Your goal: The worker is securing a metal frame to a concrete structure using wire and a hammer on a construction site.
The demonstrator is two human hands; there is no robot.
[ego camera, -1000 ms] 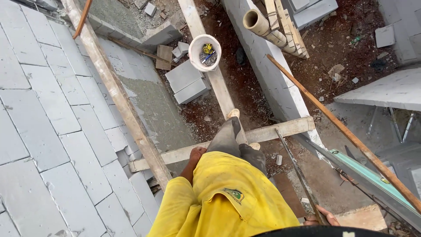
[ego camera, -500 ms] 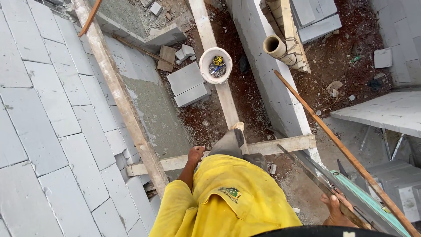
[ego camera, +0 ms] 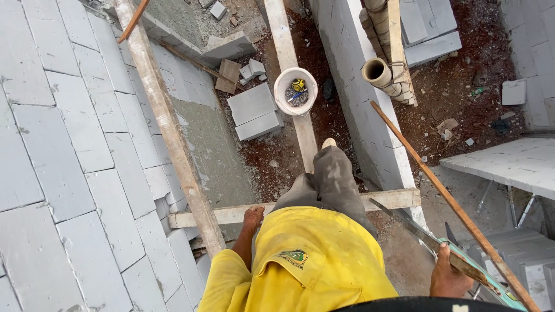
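Below you, taking the white bucket (ego camera: 295, 91) as the mark, the grey block wall (ego camera: 63, 144) fills everything well to its left, laid in staggered courses; a second pale wall (ego camera: 361, 104) rises just to the bucket's right, and beyond that lies red earth (ego camera: 462, 75) with scattered rubble; a long wooden pole (ego camera: 167, 127) slants down between the block wall and the bucket, and a thinner reddish stick (ego camera: 451, 202) slants away to the bucket's lower right; the bucket itself sits on a narrow plank (ego camera: 289, 46), with your trouser leg (ego camera: 332, 179) and shoe tip (ego camera: 329, 142) on that same plank just below it; a cross plank (ego camera: 231, 215) runs under the leg, further below the bucket; two loose grey blocks (ego camera: 254, 111) lie just left of the bucket; a pipe end (ego camera: 377, 72) shows to its right; small tools (ego camera: 296, 91), one yellow, lie inside it. Your left hand (ego camera: 253, 216) rests on the cross plank, fingers closed down onto the wood, well below the bucket; your right hand (ego camera: 451, 277) sits far to the bucket's lower right, wrapped firmly round the handle of a handsaw (ego camera: 416, 231), its blade pointing up towards the cross plank's right end.
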